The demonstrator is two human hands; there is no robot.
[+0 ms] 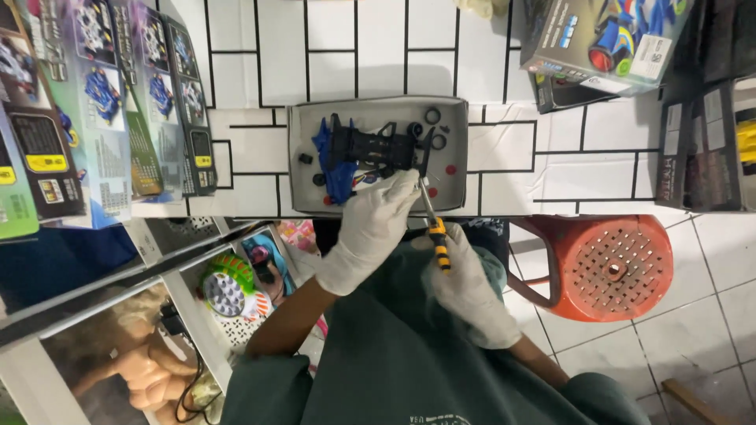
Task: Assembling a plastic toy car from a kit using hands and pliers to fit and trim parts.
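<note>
At the centre of the frame, a shallow grey box lid point(293, 169) rests on the white table point(378, 47), and in it lies a black toy-car chassis point(376, 149) with blue body parts point(335, 177) beside it and small black wheels point(431, 116) and red bits scattered to the right. The left hand point(376, 222), gloved in white, is curled with its fingertips pressed down on the lower edge of the chassis, steadying it. The right hand point(466, 282), also gloved, is closed around the yellow-and-black handle of a small screwdriver point(431, 224), whose shaft angles up toward the chassis's right end. The step in hand looks like driving a screw into the chassis; the tip is too small to tell whether it is seated. The next move calls for a straight, firm turn while the chassis is kept from sliding in the lid. A red plastic stool point(610, 267) stands at right, toy boxes point(87, 102) at upper left.
</note>
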